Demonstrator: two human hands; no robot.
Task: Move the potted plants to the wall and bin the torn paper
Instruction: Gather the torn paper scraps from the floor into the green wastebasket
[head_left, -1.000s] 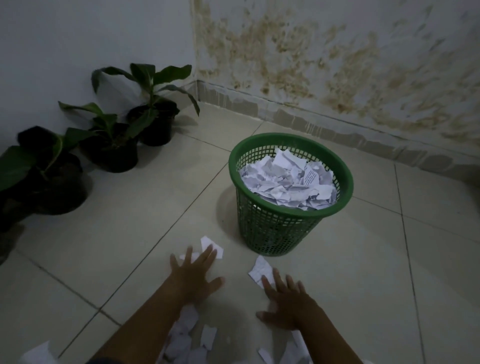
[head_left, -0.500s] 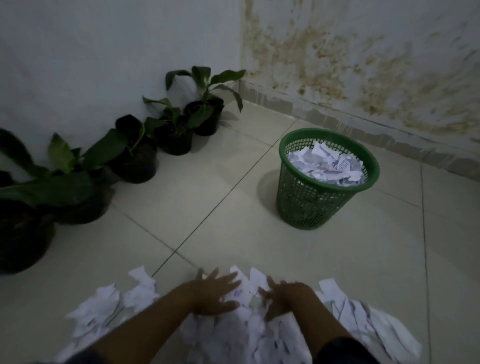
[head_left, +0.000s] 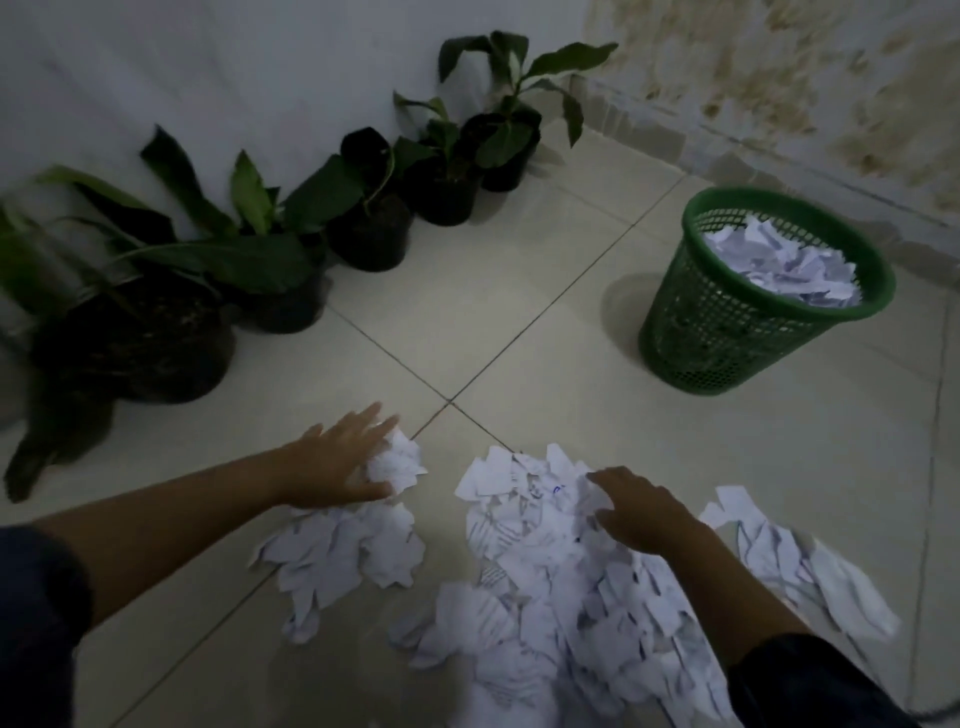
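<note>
Hands now spread apart, unlike half a second ago when nearly touching. Left hand (head_left: 340, 467) at lower centre-left, fingers stretched, thumb and palm cupping a crumpled wad (head_left: 396, 462) of torn paper; whether truly gripped, cannot tell. Right hand (head_left: 636, 512) at lower centre-right, fingers loosely bent, resting on the paper heap (head_left: 545, 587) strewn over the tiled floor (head_left: 519, 291). Green basket (head_left: 748, 332) shifted to the right edge, part-filled with scraps. Potted plants (head_left: 374, 228) lined along the wall (head_left: 208, 67), upper left, closer in frame than before.
</note>
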